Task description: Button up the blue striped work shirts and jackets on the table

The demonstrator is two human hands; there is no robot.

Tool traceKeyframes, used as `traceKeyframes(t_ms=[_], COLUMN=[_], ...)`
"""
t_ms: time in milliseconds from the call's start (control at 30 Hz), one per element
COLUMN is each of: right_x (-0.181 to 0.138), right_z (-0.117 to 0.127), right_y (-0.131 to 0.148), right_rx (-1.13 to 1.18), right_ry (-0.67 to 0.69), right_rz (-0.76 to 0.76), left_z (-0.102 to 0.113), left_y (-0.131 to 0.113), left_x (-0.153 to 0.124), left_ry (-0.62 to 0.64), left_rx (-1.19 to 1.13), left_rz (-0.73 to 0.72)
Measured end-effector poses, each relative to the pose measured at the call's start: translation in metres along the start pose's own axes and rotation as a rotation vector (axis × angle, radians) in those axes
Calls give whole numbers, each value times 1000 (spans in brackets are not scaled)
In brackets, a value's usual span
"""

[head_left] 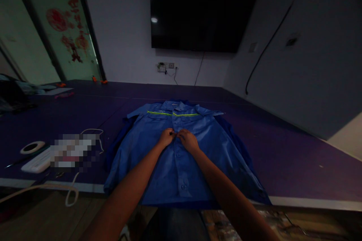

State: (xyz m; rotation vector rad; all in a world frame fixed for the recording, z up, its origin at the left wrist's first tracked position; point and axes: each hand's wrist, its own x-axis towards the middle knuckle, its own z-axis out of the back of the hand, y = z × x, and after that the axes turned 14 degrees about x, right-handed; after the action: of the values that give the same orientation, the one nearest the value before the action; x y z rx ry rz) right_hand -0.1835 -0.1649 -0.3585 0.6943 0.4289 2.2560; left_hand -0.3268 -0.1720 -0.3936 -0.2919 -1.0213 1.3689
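A blue short-sleeved work shirt lies front up, collar away from me, with a lime-yellow stripe across the chest. Buttons run down its front placket. At mid-chest my left hand is closed, its fingertips pinching the placket edge. A small dark spot shows at those fingers, too small to name. Close beside it, my right hand is also closed on the placket, fingers bent and nearly touching the left. Both fingertips partly hide the button there. Beneath the shirt, darker blue cloth sticks out on both sides.
The shirt rests on a purple table with a pale front edge. To the left are a white roll of tape, a white box-like object partly blurred out, and a white cord hanging over the edge. A television hangs on the wall.
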Motion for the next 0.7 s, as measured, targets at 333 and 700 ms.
traceKeyframes(t_ms=[333,700], right_x=[1,1], right_z=[-1,0], right_y=[-1,2], right_rx=[-8,-26], right_ry=[19,44], right_rz=[1,-20], left_z=[-2,-2], left_y=[1,2], left_x=[-1,0], left_ry=[-17,-10], left_rx=[-8,32], left_rz=[0,7])
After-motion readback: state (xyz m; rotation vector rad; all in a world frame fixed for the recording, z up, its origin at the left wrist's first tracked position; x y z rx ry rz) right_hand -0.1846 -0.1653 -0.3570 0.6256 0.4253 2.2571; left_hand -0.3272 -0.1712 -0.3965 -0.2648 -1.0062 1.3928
